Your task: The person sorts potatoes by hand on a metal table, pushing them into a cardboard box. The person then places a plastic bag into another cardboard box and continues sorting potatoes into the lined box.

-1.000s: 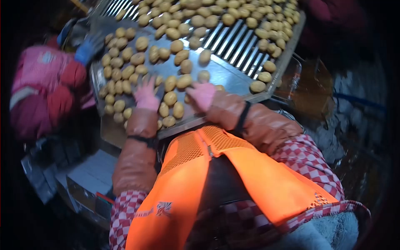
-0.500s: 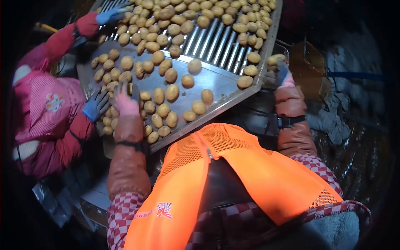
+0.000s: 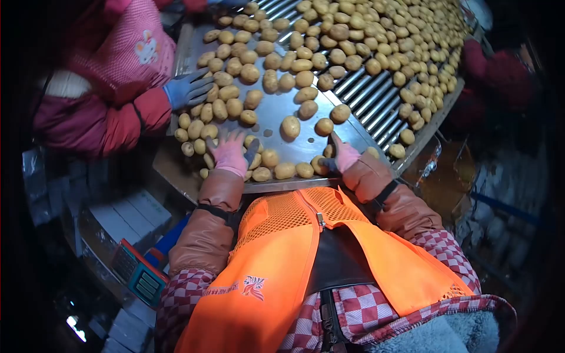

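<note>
My left hand [image 3: 231,154], in a pink and grey glove, lies with spread fingers over potatoes [image 3: 269,157] near the front left of the metal tray [image 3: 276,134]. My right hand [image 3: 344,156], gloved alike, rests at the front edge with finger and thumb apart. It touches the potatoes [image 3: 318,165] beside it, and I see none gripped. Between my hands, several potatoes sit in a row along the front lip. A few loose ones, such as a pale potato [image 3: 291,127], lie farther in.
A co-worker's blue-gloved hand [image 3: 188,89] reaches over potatoes at the left. Metal rollers [image 3: 368,97] slope up behind the tray, heaped with potatoes. Below left are a device with a display [image 3: 140,273] and white boxes [image 3: 130,215]. A cardboard box [image 3: 450,176] stands at the right.
My right hand, which was beyond the tray's right rim by a potato, is now at the front edge. My left hand has shifted toward the front lip. The view has turned.
</note>
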The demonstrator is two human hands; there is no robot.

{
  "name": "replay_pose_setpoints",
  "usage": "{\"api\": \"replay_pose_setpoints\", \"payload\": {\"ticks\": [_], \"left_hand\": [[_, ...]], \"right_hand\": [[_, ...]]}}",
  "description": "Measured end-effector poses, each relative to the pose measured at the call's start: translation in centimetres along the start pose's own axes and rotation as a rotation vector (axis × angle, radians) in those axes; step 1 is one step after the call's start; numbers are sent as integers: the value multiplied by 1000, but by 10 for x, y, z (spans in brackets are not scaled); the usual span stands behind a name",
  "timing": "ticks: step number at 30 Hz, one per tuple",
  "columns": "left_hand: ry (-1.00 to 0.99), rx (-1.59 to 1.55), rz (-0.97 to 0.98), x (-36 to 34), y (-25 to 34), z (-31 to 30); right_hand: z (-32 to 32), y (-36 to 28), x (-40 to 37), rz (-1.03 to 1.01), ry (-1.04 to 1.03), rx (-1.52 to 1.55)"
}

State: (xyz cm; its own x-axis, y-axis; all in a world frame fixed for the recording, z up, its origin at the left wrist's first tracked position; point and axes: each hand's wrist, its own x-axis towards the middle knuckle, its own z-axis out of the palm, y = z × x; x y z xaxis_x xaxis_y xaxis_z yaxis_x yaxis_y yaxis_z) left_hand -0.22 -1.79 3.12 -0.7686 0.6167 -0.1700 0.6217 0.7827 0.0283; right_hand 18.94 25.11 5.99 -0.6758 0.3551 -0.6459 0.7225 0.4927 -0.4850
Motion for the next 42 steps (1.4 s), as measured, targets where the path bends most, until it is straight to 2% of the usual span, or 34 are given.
{"api": "replay_pose_setpoints", "payload": {"ticks": [1,2,3,5,7,8,9,10,11,12,13,14,15,16,17,18,19,21,22,24,25,26,27,29,30,32,33,34,37,39,40,41,42], "left_hand": [[-5,-43,-83,-5,-11,4],[-10,-87,-165,-9,-20,9],[-16,-131,-243,-12,-29,12],[-15,-286,-333,-22,-35,16],[64,-195,-259,-32,-3,1],[-148,-143,-127,-28,11,1],[-49,-191,98,-32,25,-11],[-59,-138,167,-27,19,1],[-67,-83,238,-20,9,12],[-17,-93,142,-13,0,11],[31,-102,50,-6,-9,10],[50,-131,-70,-2,-14,6],[73,-163,-190,3,-19,2],[167,-159,-222,7,-24,6],[261,-154,-252,13,-27,10],[407,-161,-98,20,-19,-13],[408,-259,-4,31,-11,-21],[296,-404,163,61,6,-37],[239,-488,189,85,11,-38],[163,-600,221,140,20,-42],[156,-633,235,166,23,-48],[198,-378,206,196,30,-48],[242,-121,177,215,37,-50],[289,-59,152,219,50,-50],[309,-29,134,215,54,-49],[225,-34,222,194,45,-49],[177,-37,259,178,38,-48],[232,-86,263,159,30,-42],[234,-109,179,107,7,-17],[210,-51,202,70,-4,-19],[200,-19,212,55,-9,-21],[186,-75,179,41,-13,-21],[170,-132,145,26,-17,-19]], "right_hand": [[12,-8,14,13,-30,35],[19,-15,22,-114,-28,-9],[34,-23,39,-110,-79,-105],[57,-41,54,-284,-104,45],[50,-78,51,-239,-259,234],[24,-110,35,-486,-292,133],[31,-103,49,-606,-291,182],[46,-88,68,-729,-290,232],[38,-85,80,-703,-306,249],[30,-85,91,-676,-322,267],[21,-82,99,-611,-165,420],[-15,-94,91,-517,82,203],[-64,-125,73,-104,-60,580],[-64,-72,135,-519,460,283],[-92,-64,146,-485,630,134],[-120,-57,156,-423,798,-12],[-131,-46,174,-240,824,-136],[-103,-57,173,-141,683,-266],[-82,-62,173,-125,674,-471],[-61,-68,147,-335,639,-223],[-47,-71,130,-362,587,-262],[-48,-75,111,-426,438,-426],[-41,-67,106,-539,420,-441],[-36,-54,92,-708,281,-72],[-35,-48,85,-703,200,76],[-36,-41,72,-688,50,369],[-28,-34,70,-621,152,503],[-31,-25,68,-516,160,591],[-48,6,71,-321,306,756],[-63,33,78,-323,437,518],[-60,61,89,-219,390,562],[-79,41,68,-96,316,506],[-86,30,57,-73,356,248]]}}
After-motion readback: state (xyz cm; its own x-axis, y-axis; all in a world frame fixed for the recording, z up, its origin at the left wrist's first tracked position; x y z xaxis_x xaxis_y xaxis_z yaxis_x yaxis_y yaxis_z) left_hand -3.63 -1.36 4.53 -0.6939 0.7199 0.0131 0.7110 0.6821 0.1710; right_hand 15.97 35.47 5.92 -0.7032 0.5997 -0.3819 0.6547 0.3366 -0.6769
